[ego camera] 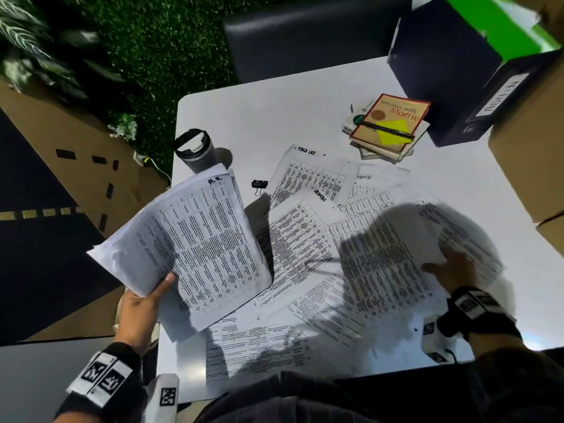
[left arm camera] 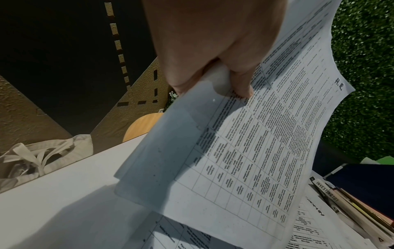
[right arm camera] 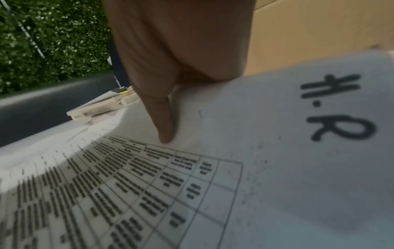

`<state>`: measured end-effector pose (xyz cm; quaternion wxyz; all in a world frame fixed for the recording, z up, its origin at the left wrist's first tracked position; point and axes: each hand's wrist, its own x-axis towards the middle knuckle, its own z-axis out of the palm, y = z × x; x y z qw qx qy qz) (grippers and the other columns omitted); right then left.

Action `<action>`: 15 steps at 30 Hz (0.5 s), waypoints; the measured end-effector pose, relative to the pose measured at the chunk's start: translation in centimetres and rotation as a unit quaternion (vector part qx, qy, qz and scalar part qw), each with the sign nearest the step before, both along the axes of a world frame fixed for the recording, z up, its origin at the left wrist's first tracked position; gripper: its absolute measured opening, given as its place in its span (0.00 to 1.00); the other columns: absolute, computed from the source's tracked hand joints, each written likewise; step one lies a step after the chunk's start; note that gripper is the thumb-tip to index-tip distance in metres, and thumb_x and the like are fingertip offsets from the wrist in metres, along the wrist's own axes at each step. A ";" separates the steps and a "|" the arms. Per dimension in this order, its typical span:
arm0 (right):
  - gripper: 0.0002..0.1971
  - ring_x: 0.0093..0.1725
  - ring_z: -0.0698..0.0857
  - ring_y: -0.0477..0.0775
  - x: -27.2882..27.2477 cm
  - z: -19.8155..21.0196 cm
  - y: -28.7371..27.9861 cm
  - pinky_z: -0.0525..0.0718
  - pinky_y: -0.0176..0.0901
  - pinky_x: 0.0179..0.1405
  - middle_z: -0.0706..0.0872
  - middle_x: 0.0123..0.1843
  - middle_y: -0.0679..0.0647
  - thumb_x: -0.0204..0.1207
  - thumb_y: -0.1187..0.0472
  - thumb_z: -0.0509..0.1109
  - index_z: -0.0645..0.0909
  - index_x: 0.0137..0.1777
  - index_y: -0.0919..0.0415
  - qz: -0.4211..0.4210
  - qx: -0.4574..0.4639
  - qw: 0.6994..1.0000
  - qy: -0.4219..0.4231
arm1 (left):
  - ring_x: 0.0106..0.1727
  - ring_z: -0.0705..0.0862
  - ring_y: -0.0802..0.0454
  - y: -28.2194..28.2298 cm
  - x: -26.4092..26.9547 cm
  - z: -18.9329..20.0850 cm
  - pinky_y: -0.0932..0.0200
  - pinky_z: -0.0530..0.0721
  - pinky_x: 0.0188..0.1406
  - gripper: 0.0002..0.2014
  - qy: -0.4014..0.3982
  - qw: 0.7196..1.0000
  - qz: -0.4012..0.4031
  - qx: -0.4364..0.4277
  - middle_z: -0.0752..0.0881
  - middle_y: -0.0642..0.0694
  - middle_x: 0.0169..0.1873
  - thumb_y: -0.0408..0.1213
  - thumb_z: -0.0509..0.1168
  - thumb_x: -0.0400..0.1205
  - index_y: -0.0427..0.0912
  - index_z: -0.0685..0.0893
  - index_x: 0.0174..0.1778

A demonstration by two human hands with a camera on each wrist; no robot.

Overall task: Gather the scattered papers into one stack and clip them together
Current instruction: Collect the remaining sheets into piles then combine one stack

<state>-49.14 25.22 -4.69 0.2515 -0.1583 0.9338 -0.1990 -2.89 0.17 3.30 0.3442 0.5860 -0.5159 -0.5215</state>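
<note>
My left hand (ego camera: 146, 303) grips a stack of printed papers (ego camera: 195, 239) by its near corner and holds it tilted above the table's left side. In the left wrist view the thumb and fingers of that hand (left arm camera: 215, 79) pinch the stack (left arm camera: 245, 151), whose top sheet is marked "H.R.". My right hand (ego camera: 451, 270) pinches a blurred, curling sheet (ego camera: 418, 230) at the right. Its thumb (right arm camera: 164, 121) lies on top of that sheet (right arm camera: 277, 160). More printed sheets (ego camera: 305, 245) lie scattered and overlapping across the white table (ego camera: 274, 117). A black binder clip (ego camera: 259, 185) lies beyond them.
A dark tumbler (ego camera: 195, 151) stands at the table's left edge. A pile of books (ego camera: 387, 126) with a pen and a yellow note lies at the back right, beside a dark binder (ego camera: 451, 71) and cardboard boxes (ego camera: 531, 148). A cloth bag (left arm camera: 42, 156) lies beyond the table's left edge.
</note>
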 end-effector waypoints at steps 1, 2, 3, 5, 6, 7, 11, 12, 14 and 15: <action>0.22 0.51 0.86 0.69 0.0 0.5 -0.2 0.82 0.53 0.49 0.87 0.53 0.72 0.67 0.65 0.78 0.82 0.61 0.70 -0.004 -0.018 1.000 0.003 | 0.54 0.83 0.50 0.0 0.0 0.1 0.62 0.82 0.46 0.15 0.002 1.000 -0.001 0.002 0.87 0.48 0.51 0.31 0.69 0.79 0.39 0.82 0.62; 0.20 0.52 0.86 0.70 -0.2 1.2 -0.3 0.80 0.51 0.49 0.87 0.54 0.73 0.68 0.67 0.77 0.82 0.60 0.72 -0.019 -0.042 0.999 0.006 | 0.53 0.84 0.52 0.0 -0.1 0.2 0.64 0.84 0.44 0.15 0.006 1.000 -0.003 0.004 0.87 0.49 0.51 0.30 0.69 0.79 0.38 0.82 0.63; 0.19 0.54 0.86 0.70 -0.6 1.9 -0.3 0.79 0.52 0.50 0.87 0.56 0.73 0.70 0.67 0.76 0.82 0.60 0.73 -0.029 -0.070 0.997 0.016 | 0.52 0.84 0.54 0.0 -0.3 0.3 0.68 0.85 0.42 0.16 0.009 1.000 -0.004 0.004 0.86 0.48 0.52 0.29 0.68 0.79 0.37 0.81 0.63; 0.20 0.58 0.84 0.68 -1.6 4.3 -0.1 0.81 0.48 0.56 0.86 0.59 0.72 0.72 0.66 0.75 0.81 0.62 0.73 -0.034 -0.126 0.991 0.020 | 0.50 0.83 0.57 0.1 -0.5 0.4 0.73 0.84 0.40 0.16 0.013 1.000 -0.005 0.004 0.86 0.46 0.52 0.28 0.67 0.80 0.35 0.81 0.64; 0.18 0.56 0.85 0.63 -2.1 5.7 0.1 0.81 0.36 0.53 0.86 0.59 0.70 0.73 0.65 0.75 0.82 0.62 0.70 -0.026 -0.152 0.988 0.014 | 0.49 0.83 0.57 0.1 -0.6 0.4 0.74 0.84 0.40 0.16 0.016 1.000 -0.004 0.005 0.86 0.45 0.52 0.27 0.67 0.80 0.35 0.80 0.64; 0.15 0.50 0.85 0.57 -2.7 7.2 0.4 0.78 0.22 0.42 0.88 0.54 0.66 0.73 0.62 0.74 0.84 0.58 0.65 -0.010 -0.175 0.984 0.017 | 0.49 0.83 0.57 0.1 -0.7 0.4 0.74 0.84 0.40 0.16 0.018 1.000 -0.004 0.005 0.86 0.46 0.51 0.27 0.67 0.80 0.35 0.80 0.64; 0.02 0.26 0.80 0.34 -3.0 14.0 0.6 0.73 0.20 0.22 0.87 0.31 0.33 0.67 0.45 0.75 0.84 0.38 0.36 -0.034 -0.285 0.958 0.005 | 0.50 0.83 0.57 0.3 -0.6 0.3 0.76 0.83 0.39 0.15 0.024 1.000 -0.005 0.010 0.86 0.50 0.50 0.29 0.67 0.80 0.38 0.81 0.63; 0.03 0.25 0.81 0.33 -2.9 15.2 0.5 0.77 0.22 0.22 0.87 0.31 0.30 0.71 0.50 0.74 0.84 0.39 0.37 -0.047 -0.318 0.947 0.004 | 0.50 0.83 0.58 0.3 -0.5 0.2 0.76 0.83 0.39 0.15 0.025 1.000 -0.005 0.011 0.86 0.50 0.50 0.29 0.67 0.80 0.38 0.81 0.63; 0.10 0.27 0.83 0.31 -1.9 17.2 -0.2 0.81 0.24 0.27 0.88 0.33 0.29 0.77 0.62 0.69 0.83 0.42 0.43 -0.058 -0.383 0.922 0.002 | 0.49 0.83 0.58 0.3 -0.3 0.2 0.75 0.83 0.40 0.15 0.026 1.000 -0.003 0.013 0.86 0.48 0.50 0.29 0.67 0.80 0.36 0.81 0.63; 0.12 0.30 0.84 0.31 -1.2 17.9 -0.7 0.83 0.24 0.31 0.89 0.36 0.30 0.78 0.66 0.66 0.82 0.44 0.44 -0.063 -0.423 0.904 -0.007 | 0.49 0.83 0.58 0.3 -0.2 0.3 0.75 0.84 0.41 0.15 0.026 1.000 -0.002 0.013 0.86 0.46 0.50 0.29 0.67 0.80 0.34 0.82 0.63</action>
